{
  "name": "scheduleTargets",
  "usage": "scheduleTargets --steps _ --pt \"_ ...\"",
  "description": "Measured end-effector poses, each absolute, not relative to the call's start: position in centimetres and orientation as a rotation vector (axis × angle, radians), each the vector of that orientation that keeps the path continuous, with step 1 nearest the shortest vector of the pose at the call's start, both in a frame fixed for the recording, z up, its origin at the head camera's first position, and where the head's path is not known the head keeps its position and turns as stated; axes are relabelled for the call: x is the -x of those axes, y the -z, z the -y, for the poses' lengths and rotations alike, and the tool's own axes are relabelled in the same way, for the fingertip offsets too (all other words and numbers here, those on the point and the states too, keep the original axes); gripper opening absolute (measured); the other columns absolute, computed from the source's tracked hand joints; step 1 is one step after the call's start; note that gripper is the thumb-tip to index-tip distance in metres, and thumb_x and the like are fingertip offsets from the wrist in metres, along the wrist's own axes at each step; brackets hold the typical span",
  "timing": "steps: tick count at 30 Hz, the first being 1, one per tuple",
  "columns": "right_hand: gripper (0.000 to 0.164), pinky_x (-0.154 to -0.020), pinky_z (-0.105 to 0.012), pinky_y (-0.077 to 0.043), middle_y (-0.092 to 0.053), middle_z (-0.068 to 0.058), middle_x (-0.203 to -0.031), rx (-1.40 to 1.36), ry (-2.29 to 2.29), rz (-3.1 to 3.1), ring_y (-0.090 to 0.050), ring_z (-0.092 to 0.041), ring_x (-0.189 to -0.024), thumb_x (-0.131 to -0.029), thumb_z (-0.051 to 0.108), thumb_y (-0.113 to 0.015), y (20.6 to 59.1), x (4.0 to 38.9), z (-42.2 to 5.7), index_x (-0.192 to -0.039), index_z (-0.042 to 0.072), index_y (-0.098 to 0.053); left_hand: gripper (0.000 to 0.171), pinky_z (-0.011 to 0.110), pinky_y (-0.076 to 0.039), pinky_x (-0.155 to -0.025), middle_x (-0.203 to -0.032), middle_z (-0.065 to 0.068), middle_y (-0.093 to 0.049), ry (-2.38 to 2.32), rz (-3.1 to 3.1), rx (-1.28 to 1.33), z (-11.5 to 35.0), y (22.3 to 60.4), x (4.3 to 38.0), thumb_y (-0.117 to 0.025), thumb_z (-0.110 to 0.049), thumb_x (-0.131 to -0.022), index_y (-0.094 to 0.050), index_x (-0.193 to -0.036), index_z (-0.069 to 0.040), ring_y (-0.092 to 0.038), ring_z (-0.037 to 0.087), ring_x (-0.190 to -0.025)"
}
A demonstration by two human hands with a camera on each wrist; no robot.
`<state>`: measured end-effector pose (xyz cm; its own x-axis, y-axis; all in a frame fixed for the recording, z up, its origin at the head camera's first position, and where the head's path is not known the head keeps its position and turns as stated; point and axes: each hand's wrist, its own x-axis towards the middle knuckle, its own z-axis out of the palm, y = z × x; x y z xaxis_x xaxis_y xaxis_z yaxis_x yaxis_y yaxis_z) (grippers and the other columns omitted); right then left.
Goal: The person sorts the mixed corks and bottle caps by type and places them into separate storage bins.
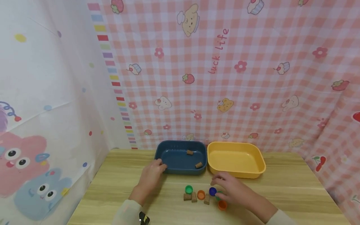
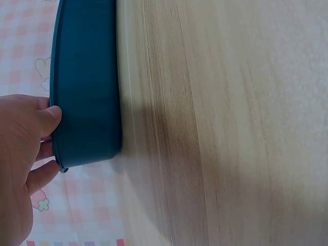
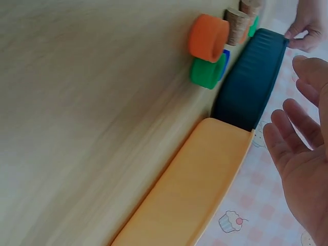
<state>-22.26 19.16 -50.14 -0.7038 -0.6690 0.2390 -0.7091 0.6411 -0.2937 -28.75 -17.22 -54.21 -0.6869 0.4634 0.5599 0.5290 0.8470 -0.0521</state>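
Observation:
At the near left corner of a dark blue tray (image 1: 180, 172), my left hand (image 1: 152, 174) pinches the rim between thumb and fingers. Two corks (image 1: 198, 165) lie inside that tray. My right hand (image 1: 234, 191) hovers over the table, fingers spread and relaxed, holding nothing. Below and beside it are a blue cap (image 1: 212, 191), an orange cap (image 1: 222, 205) and a green cap (image 3: 205, 74) partly hidden by the hand in the head view. Farther left stand another green cap (image 1: 189, 189) and another orange cap (image 1: 201, 195), with three corks (image 1: 194, 197) among them.
A yellow tray (image 1: 260, 170) stands against the right side of the blue one. Behind both hangs a pink checked cloth (image 1: 242, 90). A small black object (image 1: 144, 218) shows beside the left sleeve. All this rests on a wooden table (image 1: 112, 184).

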Motion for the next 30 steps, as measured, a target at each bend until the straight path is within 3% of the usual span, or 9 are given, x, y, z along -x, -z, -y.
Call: scheduleTargets --steps 11,23,30 --pt "0.034 -0.091 -0.037 -0.057 -0.068 0.001 -0.12 -1.281 -0.457 2.589 -0.063 -0.015 -0.108 -0.082 0.028 -0.087 52.2 21.2 -20.8 -0.112 0.017 -0.075 0.014 0.03 -0.049 -0.057 -0.078 0.0 -0.052 0.138 2.454 0.725 17.2 54.2 28.7 -0.079 -0.001 -0.086 -0.077 -0.089 -0.015 -0.055 0.017 -0.071" --pt "0.021 -0.091 -0.034 -0.058 -0.069 0.006 -0.124 -1.377 -0.415 2.689 -0.064 -0.013 -0.11 -0.094 0.025 -0.078 53.4 19.8 -21.3 -0.115 0.026 -0.075 0.012 0.031 -0.051 -0.058 -0.078 0.0 -0.053 0.12 2.48 0.714 17.2 54.2 28.8 -0.079 -0.003 -0.087 -0.078 -0.089 -0.015 -0.056 0.018 -0.071" --pt "0.021 -0.089 -0.031 -0.057 -0.07 0.009 -0.119 -1.436 -0.298 2.643 -0.063 -0.012 -0.107 -0.093 0.02 -0.078 54.2 19.7 -21.2 -0.113 0.026 -0.076 0.011 0.031 -0.051 -0.058 -0.078 0.001 -0.053 0.136 2.483 0.712 17.1 54.2 28.7 -0.079 -0.004 -0.087 -0.078 -0.09 -0.014 -0.056 0.019 -0.07"
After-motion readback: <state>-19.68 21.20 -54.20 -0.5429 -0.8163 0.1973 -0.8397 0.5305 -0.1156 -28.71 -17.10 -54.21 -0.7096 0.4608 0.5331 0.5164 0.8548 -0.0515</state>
